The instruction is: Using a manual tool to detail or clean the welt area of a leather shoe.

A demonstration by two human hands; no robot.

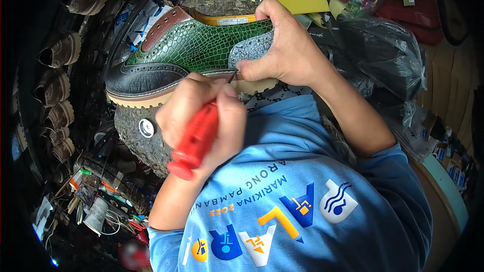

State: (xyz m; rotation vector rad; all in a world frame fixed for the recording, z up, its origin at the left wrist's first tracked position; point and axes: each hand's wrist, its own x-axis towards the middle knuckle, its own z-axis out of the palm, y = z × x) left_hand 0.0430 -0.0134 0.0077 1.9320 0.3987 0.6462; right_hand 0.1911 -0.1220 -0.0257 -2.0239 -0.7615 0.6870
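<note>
The person's own blue shirt (312,171) fills the foreground, its front printed with colourful shapes. Above it lies the green shoe (201,48), on its side with the toe to the left and the sole (141,99) toward the wearer, apparently resting on a rough dark block (138,141). Crumpled dark plastic (383,60) lies to the right.

The upper looks put together: green crocodile-patterned panel, black toe piece, brown eyelet panel and speckled grey heel patch (252,48) are all in place, and the sole sits against it. Pale stitching (151,95) runs along the edge above the sole at the front; whether it continues around the heel cannot be told, because the hands cover part of that edge. Holes show in the brown panel, but no lace does.

The right hand (287,48) grips the shoe at the heel, thumb on the near side and fingers over the back. The left hand (179,103) is closed around the red-handled tool (199,133). Smallest of all, the tool's thin metal tip (232,76) meets the edge strip beside the right thumb, so work there seems unfinished.
</note>
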